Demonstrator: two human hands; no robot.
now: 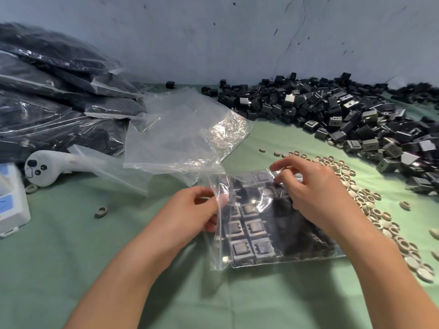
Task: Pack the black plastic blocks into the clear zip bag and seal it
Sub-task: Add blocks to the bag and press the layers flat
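Note:
A clear zip bag (pixel 237 262) lies flat on the green cloth in front of me, with its mouth towards the left. Inside it, black plastic blocks (pixel 249 236) sit in neat rows. My left hand (pixel 190 214) pinches the bag's left edge at the zip strip. My right hand (pixel 316 188) rests on top of the bag near its far side, fingers bent and pressing the film over the blocks. A big heap of loose black blocks (pixel 344 115) is spread along the back right.
Empty clear bags (pixel 180 134) lie behind the zip bag. Filled bags of black parts (pixel 47 96) are stacked at the back left. A white controller (pixel 47 167) and a white box (pixel 11 200) sit at the left. Beige rings (pixel 380 222) lie scattered at the right.

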